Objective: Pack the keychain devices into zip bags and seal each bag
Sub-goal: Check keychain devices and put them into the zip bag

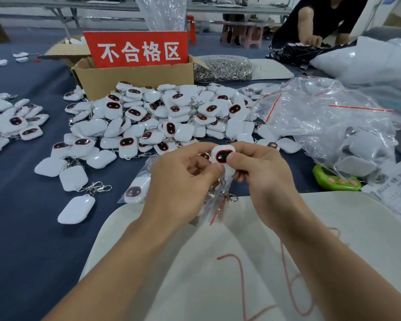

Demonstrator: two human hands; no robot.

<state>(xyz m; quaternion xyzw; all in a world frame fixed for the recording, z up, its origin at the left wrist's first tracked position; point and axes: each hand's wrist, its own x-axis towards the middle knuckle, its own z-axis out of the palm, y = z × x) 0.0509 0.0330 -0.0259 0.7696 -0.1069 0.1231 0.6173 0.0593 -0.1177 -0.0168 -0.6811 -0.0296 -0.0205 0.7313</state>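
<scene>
A heap of loose devices (148,119) lay on the blue table (21,228) at left and centre. Before it the left hand (178,181), fingers curled, pinched the lower edge of one keychain device (222,156) raised above the table, and a zip bag (218,205) hung beneath. The right hand (262,174) gripped the same device, thumb on its dark face. Spare bags (310,112) lay at right.

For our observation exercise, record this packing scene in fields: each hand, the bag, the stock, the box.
left hand: pinches keychain device at lower edge
right hand: holds same device, thumb on dark face
device light: red dot lit
zip bag: hangs beneath hands, held device not inside
pile of devices: loose on blue table, beyond hands
cardboard box: behind pile, carries red sign
</scene>
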